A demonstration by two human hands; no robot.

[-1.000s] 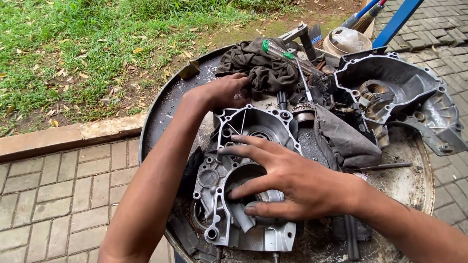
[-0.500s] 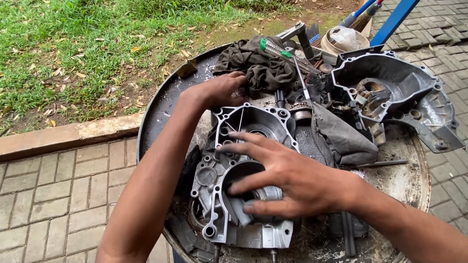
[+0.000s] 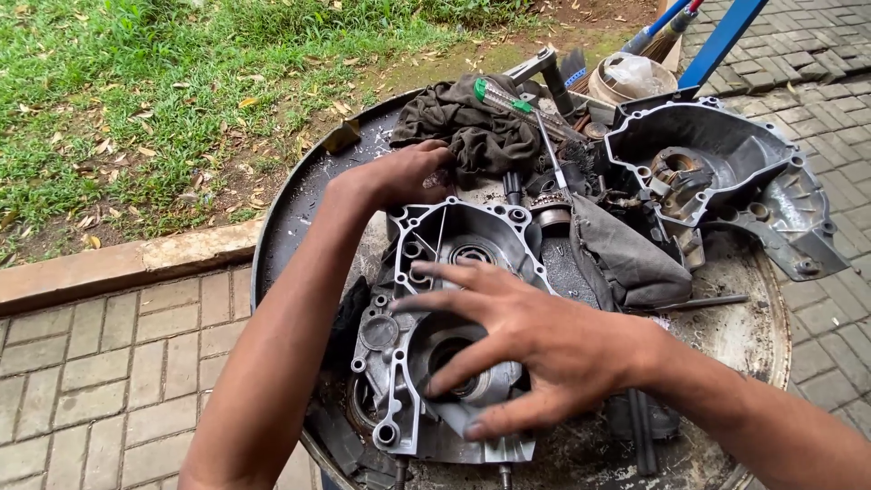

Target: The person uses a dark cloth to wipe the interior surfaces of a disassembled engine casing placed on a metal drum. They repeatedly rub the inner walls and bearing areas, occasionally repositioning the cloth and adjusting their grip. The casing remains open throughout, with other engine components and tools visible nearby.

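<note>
The person works over a round metal tray (image 3: 299, 204) set on a brick pavement (image 3: 109, 363), with grass (image 3: 136, 91) beyond the far side. An aluminium engine case half (image 3: 413, 363) lies open side up on the tray, directly under both hands, so its bores and bearing seats face the person. The left hand (image 3: 404, 174) rests at the case's far edge, fingers curled loosely against its rim and not gripping anything that can be seen; placed there, it seems to steady the casting against sliding. The right hand (image 3: 544, 349) lies spread over the middle of the case, fingers fanned apart, fingertips down in the round bore (image 3: 454, 363); whether they pinch a small part inside cannot be told. The two hands are well apart, one at each end of the case. Just beyond the left hand sits a dark rag (image 3: 472, 132), with a green-handled tool (image 3: 508, 100) across it. To the far right of the right hand a second case (image 3: 726, 181) lies open side up, and a grey cloth (image 3: 626, 259) lies between the two castings, near the right wrist, likely kept close for wiping.
</note>
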